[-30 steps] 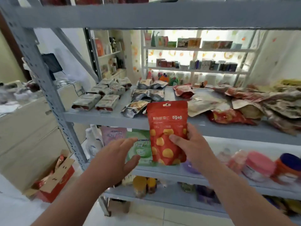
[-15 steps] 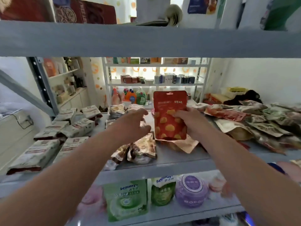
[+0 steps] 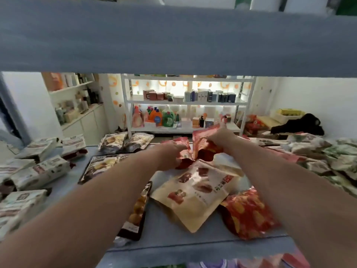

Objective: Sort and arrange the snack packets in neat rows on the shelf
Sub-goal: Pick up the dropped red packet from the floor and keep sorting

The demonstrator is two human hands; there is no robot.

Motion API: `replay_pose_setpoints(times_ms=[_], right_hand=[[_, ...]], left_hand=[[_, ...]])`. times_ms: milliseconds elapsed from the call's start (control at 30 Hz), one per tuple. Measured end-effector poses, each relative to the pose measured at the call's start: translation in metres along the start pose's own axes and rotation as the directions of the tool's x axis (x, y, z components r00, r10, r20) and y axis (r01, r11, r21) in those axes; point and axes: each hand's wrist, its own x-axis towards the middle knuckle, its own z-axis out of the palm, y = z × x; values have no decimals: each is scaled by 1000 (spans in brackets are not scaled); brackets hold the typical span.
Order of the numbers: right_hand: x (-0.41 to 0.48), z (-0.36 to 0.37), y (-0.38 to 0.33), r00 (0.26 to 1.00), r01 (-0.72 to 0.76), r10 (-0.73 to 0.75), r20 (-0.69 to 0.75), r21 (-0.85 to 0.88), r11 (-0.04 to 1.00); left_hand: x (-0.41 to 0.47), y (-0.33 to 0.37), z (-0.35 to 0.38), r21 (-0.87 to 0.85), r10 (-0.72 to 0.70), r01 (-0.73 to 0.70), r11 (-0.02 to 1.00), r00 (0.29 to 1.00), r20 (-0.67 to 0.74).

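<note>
Both arms have stretched deeper over the shelf [image 3: 170,238], right hand [image 3: 222,135] clutching the red packet [image 3: 204,149] at the back, left hand [image 3: 170,153] gripping another red packet [image 3: 183,151] beside it.

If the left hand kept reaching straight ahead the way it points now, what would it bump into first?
Most likely the crumpled red packet right at the left hand's fingertips; it seems to be touching it already. Beyond that, the shelf ends, though depth is hard to judge.
</note>
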Motion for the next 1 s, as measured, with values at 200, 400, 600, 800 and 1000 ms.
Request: replay_pose_setpoints(times_ms=[200,400,600,800,1000], right_hand=[[36,1,20,973,219,-123,193,-637,739],[31,-2,16,946,293,-60,317,-768,570],[-6,-22,16,936,305,-115,333,-602,738],[-55,-106,21,957,278,-279,82,-539,795],[-84,-160,74,996,49,-90,-18,-725,687]], left_hand=[[15,-3,9,46,-17,16,999,1000,26],[14,0,9,56,-47,44,997,997,55],[14,12,1,116,-47,37,992,996,79],[12,63,-22,160,111,-107,981,994,-16],[-18,155,-23,4,366,-366,930,929,53]])
